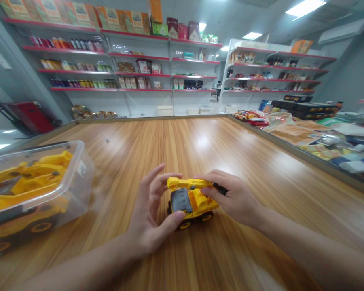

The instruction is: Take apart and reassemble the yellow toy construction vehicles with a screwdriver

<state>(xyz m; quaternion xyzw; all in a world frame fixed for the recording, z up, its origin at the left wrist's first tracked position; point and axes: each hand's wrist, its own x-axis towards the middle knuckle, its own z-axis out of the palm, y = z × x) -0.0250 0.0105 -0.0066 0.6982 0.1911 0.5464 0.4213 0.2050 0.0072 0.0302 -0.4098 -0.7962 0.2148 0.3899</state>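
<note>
A small yellow toy crane truck [191, 202] with a grey cab and black wheels stands on the wooden table [200, 137] in front of me. My left hand [151, 214] cups its left end, thumb pressed under the cab and fingertips touching the tip of the yellow boom. My right hand [235, 198] grips the rear of the boom, where a black part sticks out between its fingers.
A clear plastic bin [33, 186] holding larger yellow toy vehicles sits at the left, blurred. Packaged goods [306, 129] cover the counter along the right edge. Red-trimmed store shelves [133, 72] with boxes and bottles line the back wall.
</note>
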